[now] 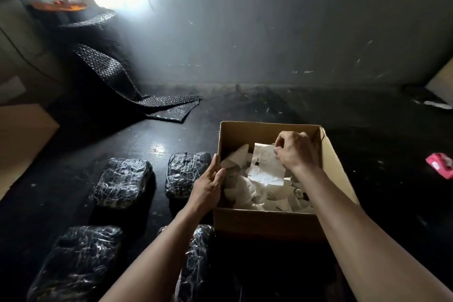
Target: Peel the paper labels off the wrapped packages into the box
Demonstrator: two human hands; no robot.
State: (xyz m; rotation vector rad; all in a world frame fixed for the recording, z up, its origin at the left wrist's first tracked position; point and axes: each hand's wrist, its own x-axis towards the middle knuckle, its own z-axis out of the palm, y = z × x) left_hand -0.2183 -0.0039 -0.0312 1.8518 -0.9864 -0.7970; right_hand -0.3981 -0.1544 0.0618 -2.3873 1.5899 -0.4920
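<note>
An open cardboard box (264,224) sits on the dark floor, holding several crumpled white paper labels (257,193). My right hand (297,151) hovers inside the box, fingers pinching the top edge of a white paper label (266,167) that hangs over the pile. My left hand (208,185) grips the box's left wall. Several packages wrapped in black shiny plastic lie left of the box: one (122,182) at the middle left, one (186,173) next to the box, one (76,262) at the bottom left, and one (196,265) partly under my left forearm.
Black bubble wrap (137,86) trails from a stack at the back left. Cardboard sheets (22,140) lean at the far left. A pink packet (440,164) lies on the floor at the right. A grey wall runs behind.
</note>
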